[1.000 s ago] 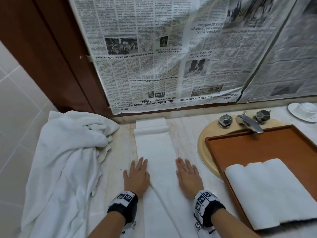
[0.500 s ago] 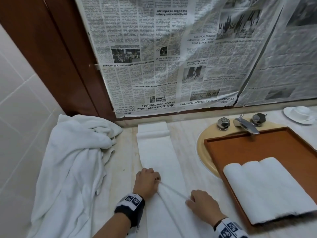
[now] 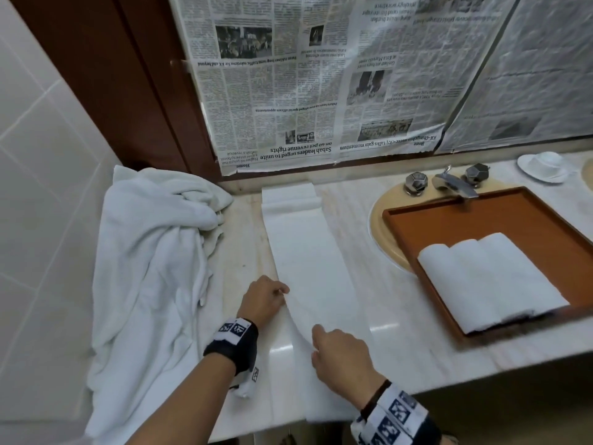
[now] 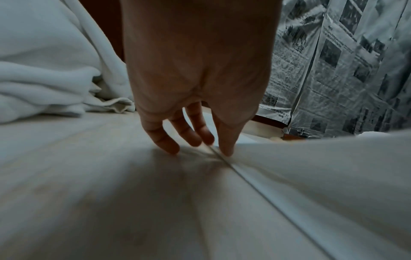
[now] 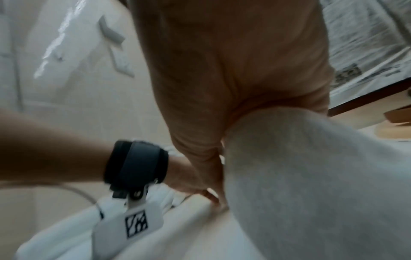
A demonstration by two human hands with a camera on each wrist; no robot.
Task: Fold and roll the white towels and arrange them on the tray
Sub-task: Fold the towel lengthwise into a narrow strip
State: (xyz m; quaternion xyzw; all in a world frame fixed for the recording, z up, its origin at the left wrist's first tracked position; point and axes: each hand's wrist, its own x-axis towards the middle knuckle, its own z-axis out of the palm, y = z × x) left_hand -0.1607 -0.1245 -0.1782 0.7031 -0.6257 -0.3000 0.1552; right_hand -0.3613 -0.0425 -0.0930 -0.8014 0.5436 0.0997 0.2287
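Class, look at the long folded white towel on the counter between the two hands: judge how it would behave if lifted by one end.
The folded towel would probably droop: where the right hand lifts it, it curves softly. It looks thin and light. Its folds might slip open, since only the left hand holds the edge.

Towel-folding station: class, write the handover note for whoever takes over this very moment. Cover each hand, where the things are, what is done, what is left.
Left hand: holds the left edge of the long folded towel against the counter.
Right hand: grips the towel's near part, lifted.
Tray sits over the sink, with three rolled towels in it.
Towel pile lies unfolded at the left.
Done: three rolls placed; this towel folded into a strip.
Left: roll it, place it, then do the pile.
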